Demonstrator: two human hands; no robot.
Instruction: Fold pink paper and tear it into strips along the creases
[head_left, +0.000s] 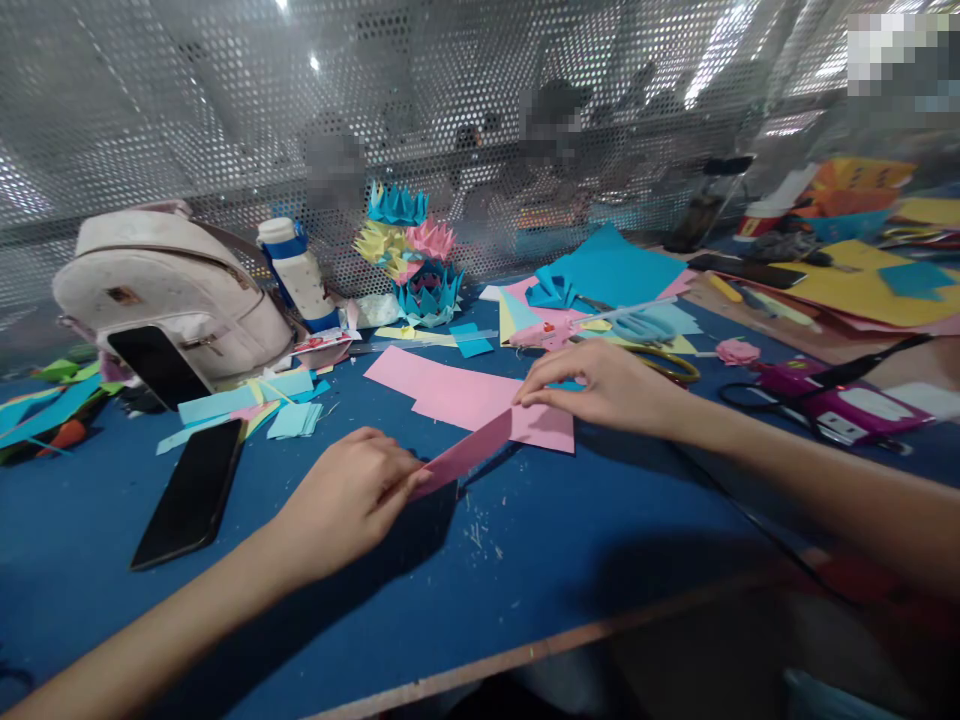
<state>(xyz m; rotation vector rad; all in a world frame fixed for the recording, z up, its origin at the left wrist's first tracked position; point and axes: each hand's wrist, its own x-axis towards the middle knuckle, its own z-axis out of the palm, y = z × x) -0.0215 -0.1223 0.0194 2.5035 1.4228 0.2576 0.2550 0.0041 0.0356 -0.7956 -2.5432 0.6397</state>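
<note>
A narrow strip of pink paper (469,452) is stretched slantwise between my hands, a little above the blue table. My left hand (356,490) pinches its near left end between thumb and fingers. At the far right end, my right hand (592,385) grips the strip with its fingertips. Larger pink paper pieces (442,388) lie flat on the table just behind the strip. Beyond my right hand rests a pink glue gun (544,334), with the gold-coloured handles of scissors (675,367) close by. Part of the pink paper is hidden behind my right hand.
Two phones, one lying flat (191,495) and one leaning (159,365) on a pale backpack (169,270), are at left. A bottle (296,270) and folded paper flowers (427,290) stand at the back. A purple device (840,400) with a black cable sits at right.
</note>
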